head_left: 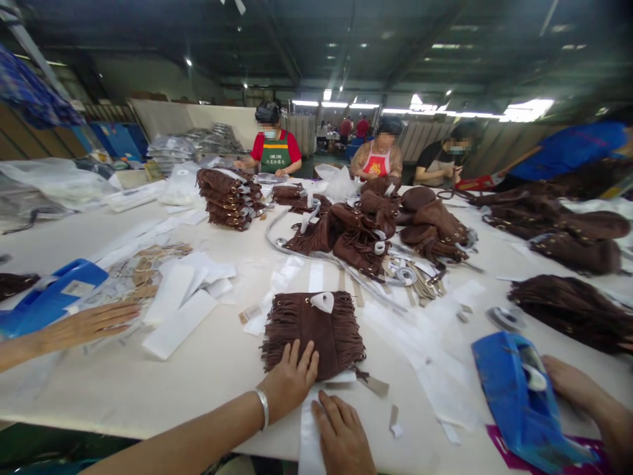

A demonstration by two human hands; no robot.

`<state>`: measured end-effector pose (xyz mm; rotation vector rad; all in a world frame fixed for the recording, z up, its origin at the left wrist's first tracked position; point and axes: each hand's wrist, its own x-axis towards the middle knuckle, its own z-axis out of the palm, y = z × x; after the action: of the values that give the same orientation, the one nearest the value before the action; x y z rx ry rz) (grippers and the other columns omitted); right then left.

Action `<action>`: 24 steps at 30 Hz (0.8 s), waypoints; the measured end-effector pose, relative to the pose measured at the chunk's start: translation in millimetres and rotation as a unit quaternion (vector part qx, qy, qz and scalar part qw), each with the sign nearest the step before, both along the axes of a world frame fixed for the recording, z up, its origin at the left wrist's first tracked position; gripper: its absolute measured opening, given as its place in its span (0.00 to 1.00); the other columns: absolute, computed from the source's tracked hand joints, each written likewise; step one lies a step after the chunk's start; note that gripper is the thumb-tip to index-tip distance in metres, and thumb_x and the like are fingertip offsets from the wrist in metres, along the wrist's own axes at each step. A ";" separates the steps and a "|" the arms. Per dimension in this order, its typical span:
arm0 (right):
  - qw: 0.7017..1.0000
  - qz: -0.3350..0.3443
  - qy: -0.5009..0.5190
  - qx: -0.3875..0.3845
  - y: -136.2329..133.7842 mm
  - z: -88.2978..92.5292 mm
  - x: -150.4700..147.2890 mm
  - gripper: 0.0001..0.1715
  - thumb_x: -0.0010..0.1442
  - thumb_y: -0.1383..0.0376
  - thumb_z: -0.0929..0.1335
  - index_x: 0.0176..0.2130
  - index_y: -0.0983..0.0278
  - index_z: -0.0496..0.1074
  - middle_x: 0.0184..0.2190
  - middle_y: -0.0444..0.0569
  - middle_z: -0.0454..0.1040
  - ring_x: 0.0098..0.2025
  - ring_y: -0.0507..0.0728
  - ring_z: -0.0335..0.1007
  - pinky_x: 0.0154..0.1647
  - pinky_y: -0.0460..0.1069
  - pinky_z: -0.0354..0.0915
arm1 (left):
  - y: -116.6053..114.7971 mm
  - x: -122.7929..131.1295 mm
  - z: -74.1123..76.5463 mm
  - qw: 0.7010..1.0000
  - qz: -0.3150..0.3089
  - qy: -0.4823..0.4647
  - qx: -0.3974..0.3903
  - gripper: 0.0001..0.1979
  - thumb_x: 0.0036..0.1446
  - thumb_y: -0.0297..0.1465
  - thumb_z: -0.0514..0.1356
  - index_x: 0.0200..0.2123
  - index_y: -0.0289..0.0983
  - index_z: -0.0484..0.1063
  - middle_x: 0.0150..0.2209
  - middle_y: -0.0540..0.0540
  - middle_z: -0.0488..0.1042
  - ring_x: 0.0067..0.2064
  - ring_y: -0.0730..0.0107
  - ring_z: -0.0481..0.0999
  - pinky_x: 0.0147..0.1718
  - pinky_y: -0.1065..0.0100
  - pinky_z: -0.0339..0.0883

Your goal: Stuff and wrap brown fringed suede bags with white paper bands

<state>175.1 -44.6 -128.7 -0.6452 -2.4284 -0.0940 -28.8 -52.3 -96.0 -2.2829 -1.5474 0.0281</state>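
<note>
A brown suede fringed bag [316, 330] lies flat on the white table [208, 376] in front of me, with a white tag [322, 301] at its top edge. My left hand [289, 381], a silver bangle on its wrist, rests flat on the bag's lower edge with fingers stretched out. My right hand [341, 432] lies just below it, fingers flat on a white paper strip [309, 435] that runs off the table's near edge. Neither hand grips anything.
A co-worker's hand [86, 324] rests on plastic packets at the left, beside a blue bag [49, 297]. Another person's hand [568, 382] holds a blue bag [519, 396] at the right. Heaps of brown fringed bags [366, 231], a stack [228, 198], straps and paper strips cover the table. Several workers sit opposite.
</note>
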 end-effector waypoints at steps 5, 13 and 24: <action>0.995 0.072 0.064 -0.018 14.6 22.9 3.6 0.17 0.62 0.71 0.60 0.45 0.60 0.73 0.40 0.49 0.78 0.40 0.57 0.71 0.39 0.48 0.67 | 0.6 -6.0 1.8 0.999 -0.013 -0.028 -0.024 0.26 0.64 0.27 0.50 0.64 0.32 0.55 0.65 0.29 0.55 0.62 0.41 0.62 0.54 0.42 0.60; 0.985 0.037 0.037 -0.166 159.9 117.3 -46.4 0.36 0.60 0.72 0.61 0.66 0.63 0.50 0.61 0.56 0.61 0.63 0.60 0.56 0.61 0.58 0.60 | -3.5 -13.4 35.3 0.973 0.024 -0.175 -0.149 0.37 0.60 0.43 0.57 0.68 0.41 0.47 0.68 0.36 0.49 0.66 0.38 0.52 0.60 0.35 0.48; 0.989 -0.031 -0.122 -0.075 159.9 84.3 -97.6 0.07 0.62 0.71 0.63 0.37 0.63 0.69 0.36 0.51 0.72 0.40 0.59 0.67 0.41 0.51 0.62 | -6.3 -12.5 32.3 0.948 0.094 -0.247 -0.177 0.43 0.53 0.38 0.66 0.67 0.52 0.46 0.70 0.36 0.41 0.68 0.32 0.42 0.59 0.28 0.39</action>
<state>77.5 115.3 -44.5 -0.8179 -2.6699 -0.0164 -41.3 -58.6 -63.7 -2.5352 -2.1618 -0.2561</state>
